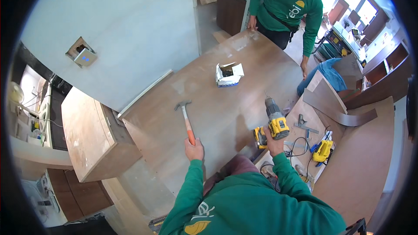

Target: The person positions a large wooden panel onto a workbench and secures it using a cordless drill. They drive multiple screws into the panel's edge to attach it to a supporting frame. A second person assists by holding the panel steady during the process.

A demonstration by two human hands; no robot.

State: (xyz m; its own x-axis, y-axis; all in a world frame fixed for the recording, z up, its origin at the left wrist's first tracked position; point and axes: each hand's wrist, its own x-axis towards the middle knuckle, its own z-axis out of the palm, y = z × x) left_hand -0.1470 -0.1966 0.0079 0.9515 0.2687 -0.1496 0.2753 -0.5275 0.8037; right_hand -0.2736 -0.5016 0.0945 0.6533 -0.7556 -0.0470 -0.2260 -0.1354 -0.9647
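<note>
My left hand [194, 149] is closed round the orange grip of a claw hammer [185, 119], whose metal head points away from me over a large brown wooden panel [209, 122]. In my right hand [274, 144] is a yellow and black cordless drill [277, 119], its bit pointing away and its battery just left of my hand. On the panel, beyond both tools, stands an opened white and blue cardboard box [229, 75] with dark contents too small to make out.
A co-worker [285, 6] in green stands at the panel's far end, hands at its edge. A white wall [126, 30] with a loose switch plate [85, 57] borders the left. On the right lie a yellow power tool [322, 151], cables, a clamp [305, 124] and a curved sheet [361, 165].
</note>
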